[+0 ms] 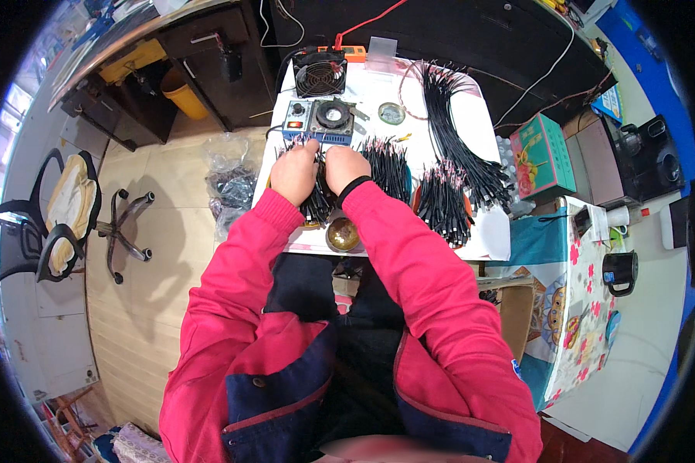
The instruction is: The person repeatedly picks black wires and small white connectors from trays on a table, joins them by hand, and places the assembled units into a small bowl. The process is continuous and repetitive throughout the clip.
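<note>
My left hand (pixel 294 174) and my right hand (pixel 346 167) are close together over the white table (pixel 486 241). Both have curled fingers, and the fingertips point away from me. Under and between them lies a bundle of short black wires (pixel 316 204); some thin wire ends show at the left fingertips. What either hand pinches is too small to make out. Just beyond stands a blue solder pot (pixel 333 117) with a round dark top and a lit red switch. Another bundle of black wires (pixel 388 170) is right of my right hand. A brass-coloured bowl (pixel 343 234) sits nearer me.
A black fan (pixel 320 77) stands behind the solder pot. Beside it is a round tin (pixel 391 113). Long black cables (pixel 448 116) and a shorter wire bundle (pixel 443 202) occupy the right side. An office chair (pixel 69 208) is left, a floral box (pixel 542 158) right.
</note>
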